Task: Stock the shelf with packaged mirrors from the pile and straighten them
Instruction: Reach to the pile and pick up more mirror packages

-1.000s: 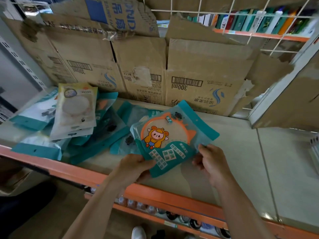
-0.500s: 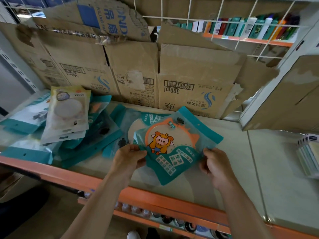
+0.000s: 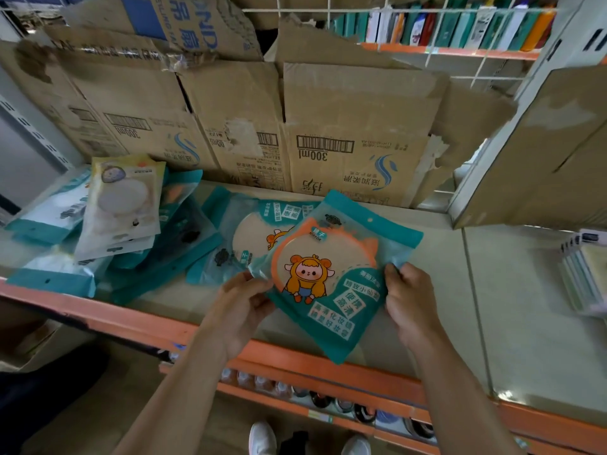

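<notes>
Pinching the mirror packet [image 3: 331,277] by its side edges, left hand [image 3: 243,310] and right hand [image 3: 410,303] hold it tilted over the shelf [image 3: 453,290], overlapping a laid packet [image 3: 253,231]. Barely shifted this past second, it stays crooked; straightening remains, pile [image 3: 121,205] waiting.

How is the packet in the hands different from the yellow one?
The held packet is teal with an orange-framed mirror; the yellow packet is pale with a whitish one. The held packet is gripped by the left hand and right hand; the yellow packet lies on the pile. Both hold round mirrors.
</notes>
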